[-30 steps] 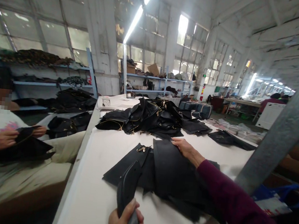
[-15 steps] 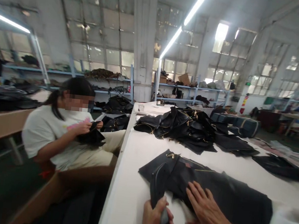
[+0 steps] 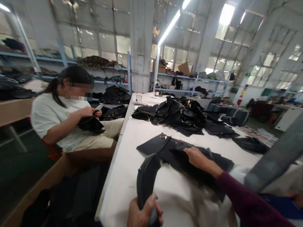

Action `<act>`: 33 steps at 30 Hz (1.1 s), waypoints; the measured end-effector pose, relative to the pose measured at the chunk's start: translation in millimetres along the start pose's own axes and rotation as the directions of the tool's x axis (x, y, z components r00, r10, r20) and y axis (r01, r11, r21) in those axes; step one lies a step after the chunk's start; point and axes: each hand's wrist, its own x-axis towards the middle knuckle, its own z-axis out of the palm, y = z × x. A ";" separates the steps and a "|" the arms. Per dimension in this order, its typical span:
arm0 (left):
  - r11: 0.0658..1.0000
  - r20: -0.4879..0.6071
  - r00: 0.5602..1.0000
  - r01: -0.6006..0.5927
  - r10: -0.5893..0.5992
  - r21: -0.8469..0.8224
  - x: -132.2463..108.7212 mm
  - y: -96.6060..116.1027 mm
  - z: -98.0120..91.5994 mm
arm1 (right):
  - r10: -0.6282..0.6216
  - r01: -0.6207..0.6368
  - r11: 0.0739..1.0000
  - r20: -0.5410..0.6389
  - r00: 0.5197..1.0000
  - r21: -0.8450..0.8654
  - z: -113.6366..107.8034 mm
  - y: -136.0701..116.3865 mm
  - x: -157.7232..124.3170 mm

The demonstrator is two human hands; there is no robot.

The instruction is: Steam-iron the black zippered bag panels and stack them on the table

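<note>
Both hands busy — left hand [image 3: 140, 219] fingers clenched round black strap [image 3: 146, 176]; right hand [image 3: 197, 157] fingers spread flat on black pieces [image 3: 172, 150]

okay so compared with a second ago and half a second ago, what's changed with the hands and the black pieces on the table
The right hand went from the far edge of the flat black pieces to pressing flat near the left hand, and now reaches out over them again. The left hand kept its grip on the curved black strap. The far pile and seated co-worker stayed put.
</note>
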 end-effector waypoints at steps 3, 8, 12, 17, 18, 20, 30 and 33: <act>0.998 0.024 1.000 0.014 -0.016 0.057 -19.5 0.0 -5.8 | 0.129 -0.131 0.988 0.033 0.991 0.081 -33.0 8.1 1.9; 0.994 0.069 0.997 0.016 -0.024 0.112 -38.8 -0.9 -5.9 | 0.184 -0.184 0.956 0.023 0.983 0.230 -92.0 12.1 -16.2; 0.987 0.102 0.991 0.067 -0.082 0.144 -45.6 -2.4 3.6 | 0.160 -0.161 0.925 0.030 0.987 0.343 -103.7 2.3 -30.0; 0.983 0.107 0.988 0.096 -0.113 0.156 -43.5 -10.0 18.1 | 0.108 -0.116 0.889 0.043 0.993 0.443 -94.8 -12.5 -37.7; 0.983 0.108 0.988 0.095 -0.113 0.157 -41.4 -11.8 20.7 | 0.093 -0.102 0.880 0.044 0.995 0.464 -93.7 -14.5 -39.5; 0.984 0.130 0.986 0.086 -0.107 0.159 -36.0 -14.9 25.0 | 0.057 -0.072 0.852 0.044 0.997 0.518 -92.6 -16.8 -43.7; 0.970 0.180 0.979 0.049 -0.093 0.237 -29.9 -14.0 34.2 | -0.095 -0.146 0.633 0.264 0.960 0.760 -99.0 -30.7 -60.0; 0.970 0.188 0.978 0.041 -0.087 0.238 -38.4 -10.1 32.6 | -0.161 -0.248 0.481 0.364 0.917 0.841 -102.7 -39.0 -68.2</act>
